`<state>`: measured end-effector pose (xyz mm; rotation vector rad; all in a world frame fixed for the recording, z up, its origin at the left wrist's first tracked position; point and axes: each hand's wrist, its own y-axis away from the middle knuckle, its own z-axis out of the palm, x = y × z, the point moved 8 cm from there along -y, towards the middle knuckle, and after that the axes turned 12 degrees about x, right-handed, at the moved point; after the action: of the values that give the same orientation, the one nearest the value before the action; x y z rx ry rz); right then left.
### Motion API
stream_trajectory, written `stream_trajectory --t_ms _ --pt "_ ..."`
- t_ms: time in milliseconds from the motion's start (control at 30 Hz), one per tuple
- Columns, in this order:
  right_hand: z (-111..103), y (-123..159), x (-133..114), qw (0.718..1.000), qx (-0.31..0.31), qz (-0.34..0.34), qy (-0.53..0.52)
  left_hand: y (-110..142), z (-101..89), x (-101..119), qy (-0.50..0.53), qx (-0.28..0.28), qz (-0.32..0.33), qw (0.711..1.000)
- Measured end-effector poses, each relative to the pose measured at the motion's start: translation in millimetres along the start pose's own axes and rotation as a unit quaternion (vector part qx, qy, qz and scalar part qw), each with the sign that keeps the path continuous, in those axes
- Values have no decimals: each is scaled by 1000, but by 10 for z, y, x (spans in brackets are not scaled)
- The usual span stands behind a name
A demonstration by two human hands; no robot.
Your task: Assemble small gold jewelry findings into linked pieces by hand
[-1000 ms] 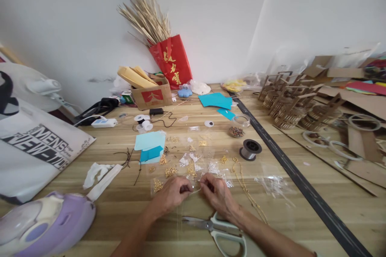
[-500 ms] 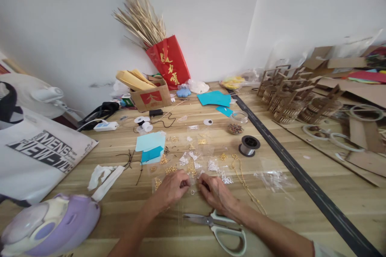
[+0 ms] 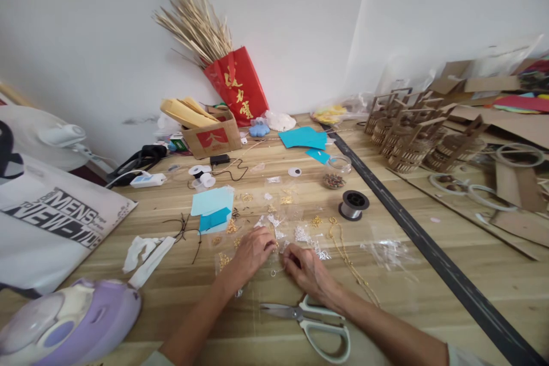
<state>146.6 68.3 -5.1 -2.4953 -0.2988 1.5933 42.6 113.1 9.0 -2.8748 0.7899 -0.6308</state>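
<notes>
My left hand (image 3: pixel 255 249) reaches in among the small piles of gold and silver findings, its fingers bent together over a little gold heap (image 3: pixel 274 244). Whatever is between its fingertips is too small to make out. Close beside it, my right hand (image 3: pixel 303 267) is closed in a pinch, with a thin strand coming out of the fingers. A small ring (image 3: pixel 273 273) lies at the strand's end, on the table. Below the right hand rest scissors (image 3: pixel 295 313) with pale green handles. A gold chain (image 3: pixel 345 254) is laid out to its right.
A wire spool (image 3: pixel 354 206) and a bowl of brown beads (image 3: pixel 333 181) stand right of the piles. Teal paper sheets (image 3: pixel 213 209) lie to the left. A purple-and-white appliance (image 3: pixel 81 320) occupies the near left, and several small bamboo baskets (image 3: pixel 412 146) crowd the far right.
Both hands first held the thin strand between them. My left hand has let go of it and moved up to the findings. My right hand stays nearly in place, and the ring has come into sight.
</notes>
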Motion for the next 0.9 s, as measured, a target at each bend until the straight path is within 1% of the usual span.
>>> stream_trajectory --t_ms 233,467,733,900 --pt "-4 15 23 1000 -15 20 -12 -16 41 2 -9 -1 2 1000" --pt "-8 -2 69 998 -16 44 -29 -8 39 25 -12 23 8 1000" --pt "15 -6 106 999 -18 42 -24 -7 64 3 -19 48 17 999" --pt "23 -6 115 998 -20 51 -33 -20 76 -23 -12 50 6 999"
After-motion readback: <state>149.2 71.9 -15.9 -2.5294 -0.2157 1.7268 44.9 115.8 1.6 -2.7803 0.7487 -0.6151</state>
